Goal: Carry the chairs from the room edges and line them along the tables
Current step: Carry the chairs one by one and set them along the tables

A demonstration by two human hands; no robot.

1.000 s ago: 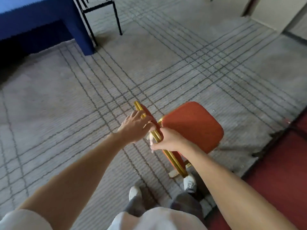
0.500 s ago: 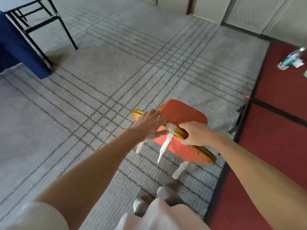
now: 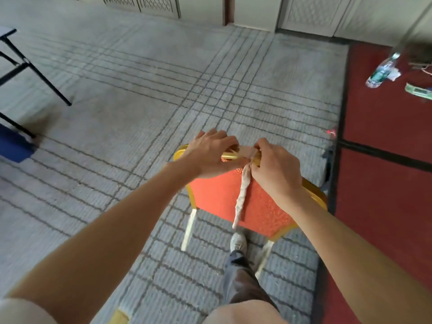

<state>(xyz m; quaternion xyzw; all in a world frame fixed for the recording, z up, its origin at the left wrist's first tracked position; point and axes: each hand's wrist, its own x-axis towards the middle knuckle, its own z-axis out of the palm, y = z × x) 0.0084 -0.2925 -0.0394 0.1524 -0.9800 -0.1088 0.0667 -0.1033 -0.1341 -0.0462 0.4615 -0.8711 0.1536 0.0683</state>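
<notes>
A chair [image 3: 217,195] with a red padded back and a gold metal frame stands in front of me on the grey lined carpet. My left hand [image 3: 208,155] grips the gold top rail of its back near the left corner. My right hand [image 3: 275,171] grips the same rail further right. A pale twisted cloth strip [image 3: 242,197] is tied to the rail between my hands and hangs down over the red back. The seat is hidden behind the back and my arms. A table [image 3: 7,33] with black folding legs stands at the far left.
A blue cloth [image 3: 14,146] hangs at the left edge beside the black table legs. A red carpet [image 3: 383,160] borders the grey one on the right, with a plastic bottle [image 3: 379,71] and litter on it. Wall panels and doors run along the top. My leg and shoe [image 3: 238,242] are under the chair.
The view has swung right, so the blue table slid off to the left and the red carpet came in. The chair back now faces me square, with both hands still on its top rail.
</notes>
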